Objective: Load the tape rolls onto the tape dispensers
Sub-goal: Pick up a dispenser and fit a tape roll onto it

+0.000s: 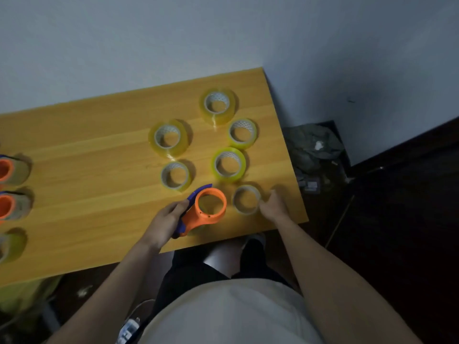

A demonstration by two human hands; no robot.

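Tape dispenser (207, 211), orange ring body with a blue blade edge and blue handle, empty hub, held in the left hand (166, 219) near the front edge of the wooden table (87, 170); fingers wrapped tight round the handle, ring end pointing away from the person. Right hand (274, 203) is at the nearest tape roll (246, 199), a thin, pale, nearly clear one lying flat just right of the dispenser; fingertips touch its right rim, can't tell if it's actually pinched. Five more rolls lie flat behind, yellowish-clear with white cores: a bright greenish one (228, 164), a small one (175, 176) just beyond the dispenser's blue tip, a thick one (169, 138), another small one (242, 133), and a thick one (217, 105) farthest back. At the left edge, two orange dispensers (7, 188) already carry tape, plus a blurred yellowish roll (11, 244), all cut off by the frame.
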